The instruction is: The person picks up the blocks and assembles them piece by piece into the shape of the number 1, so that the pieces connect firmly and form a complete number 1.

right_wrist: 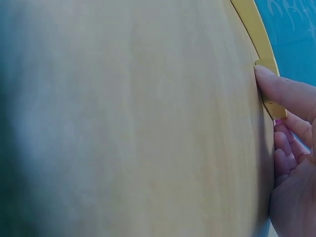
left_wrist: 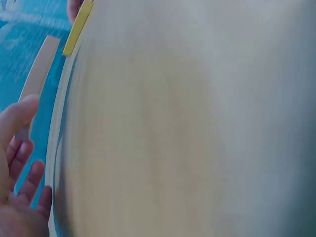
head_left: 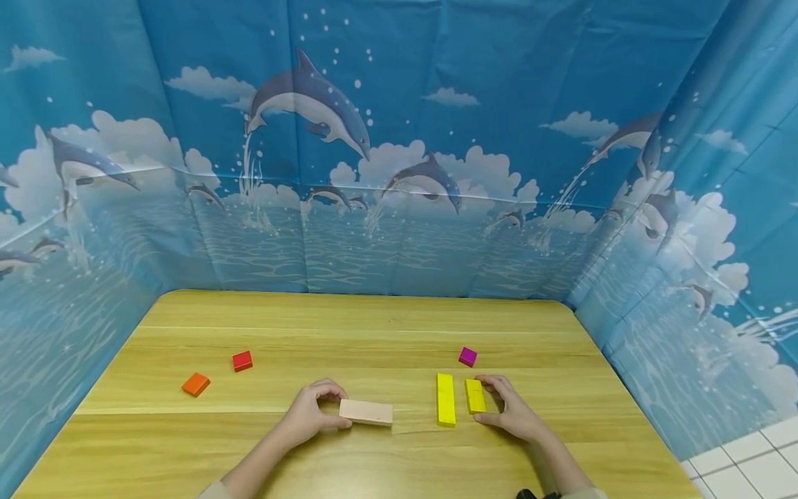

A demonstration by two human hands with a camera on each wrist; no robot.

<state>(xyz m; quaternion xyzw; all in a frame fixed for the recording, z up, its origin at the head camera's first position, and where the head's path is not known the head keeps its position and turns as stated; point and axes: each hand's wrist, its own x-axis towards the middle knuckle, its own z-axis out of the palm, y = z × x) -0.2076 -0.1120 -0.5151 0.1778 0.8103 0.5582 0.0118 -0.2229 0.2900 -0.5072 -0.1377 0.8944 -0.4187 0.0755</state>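
Note:
My left hand (head_left: 310, 410) pinches the left end of a plain wooden block (head_left: 368, 412), thumb on the near side and fingers on the far side. In the left wrist view the same wooden block (left_wrist: 41, 64) sticks out beyond the thumb, tilted there. My right hand (head_left: 512, 410) holds a short yellow block (head_left: 475, 396) between thumb and fingers, at its right side. The right wrist view shows that thumb across the short yellow block (right_wrist: 274, 108). Just left of it lies a longer yellow block (head_left: 445, 400), a narrow gap between them.
A purple block (head_left: 467, 357) lies beyond the yellow ones. Toward the left of the wooden table (head_left: 312, 326) are a red block (head_left: 242, 361) and an orange block (head_left: 196, 384). A blue dolphin-print curtain (head_left: 399, 229) hangs behind the table and along both sides.

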